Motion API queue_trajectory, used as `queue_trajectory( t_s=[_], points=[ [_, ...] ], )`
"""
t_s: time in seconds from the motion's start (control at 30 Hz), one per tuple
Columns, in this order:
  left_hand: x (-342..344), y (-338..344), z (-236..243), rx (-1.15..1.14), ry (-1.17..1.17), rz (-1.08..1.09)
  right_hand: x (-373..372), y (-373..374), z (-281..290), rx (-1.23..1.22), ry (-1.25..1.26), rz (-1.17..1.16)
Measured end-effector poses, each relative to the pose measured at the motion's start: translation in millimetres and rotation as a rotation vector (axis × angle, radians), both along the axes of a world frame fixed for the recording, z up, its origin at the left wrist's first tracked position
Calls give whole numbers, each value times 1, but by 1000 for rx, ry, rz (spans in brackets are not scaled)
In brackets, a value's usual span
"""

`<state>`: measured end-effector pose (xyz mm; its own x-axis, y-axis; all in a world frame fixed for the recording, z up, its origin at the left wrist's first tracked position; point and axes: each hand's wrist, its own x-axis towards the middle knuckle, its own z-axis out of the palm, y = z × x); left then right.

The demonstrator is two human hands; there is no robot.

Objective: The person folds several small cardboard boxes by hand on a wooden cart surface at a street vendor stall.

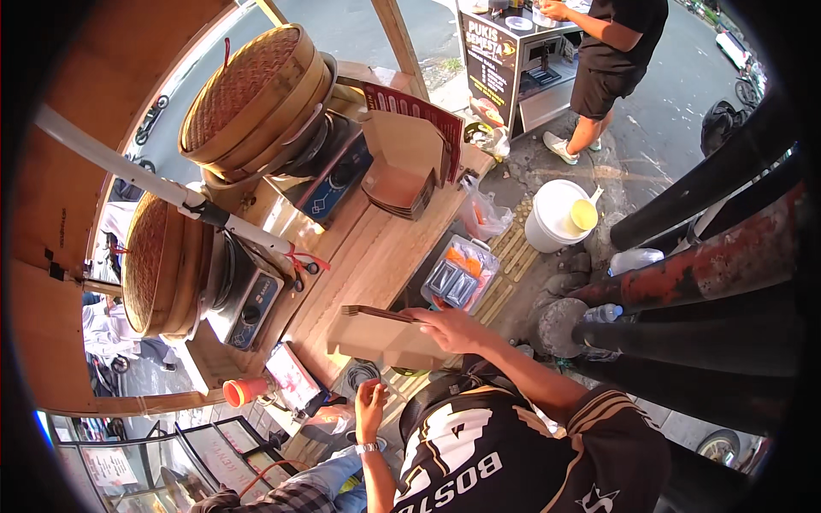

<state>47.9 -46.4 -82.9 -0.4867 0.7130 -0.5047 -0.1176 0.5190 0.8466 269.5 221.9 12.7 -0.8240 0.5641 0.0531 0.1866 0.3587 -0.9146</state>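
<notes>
My right hand (pixel 453 330) grips an open brown cardboard food box (pixel 380 339) by its right edge, over the near end of the wooden counter (pixel 342 256). Dark layered cardboard edges show along the top of this box. My left hand (pixel 370 405), with a metal band at the wrist, is below the box, next to a round black object (pixel 363 374). Its fingers are loosely bent and I see nothing held in them. Further back, a stack of similar brown boxes (pixel 400 184) stands on the counter, the top one with its lid up.
Two bamboo steamers (pixel 248 98) (pixel 158 265) sit on stoves (pixel 248 312) at the left, crossed by a white pole (pixel 128 162). A plastic tub (pixel 459 272), a white bucket (pixel 552 224) and thick dark pipes (pixel 684 338) are at the right. A person (pixel 611 60) stands by a far stall.
</notes>
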Motion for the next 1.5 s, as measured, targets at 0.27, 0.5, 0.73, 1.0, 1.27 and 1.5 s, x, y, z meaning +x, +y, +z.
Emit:
queue_trajectory(
  t_s=[0.27,0.5,0.73,1.0,1.27,1.5],
  points=[
    [13,35,18,42,357,-75,139,59,1,99,-345,-165],
    [2,102,44,10,843,-178,181,61,-23,-21,-364,-395],
    [-47,154,43,-107,1350,-642,191,55,-57,-70,-526,-347],
    [-71,173,24,-90,1493,-795,228,41,-119,-58,-673,-322],
    [-75,171,2,-72,1524,-764,227,33,-145,-101,-768,-286],
    [-83,167,-4,-16,1513,-740,178,45,-151,-140,-721,-196]
  ],
)
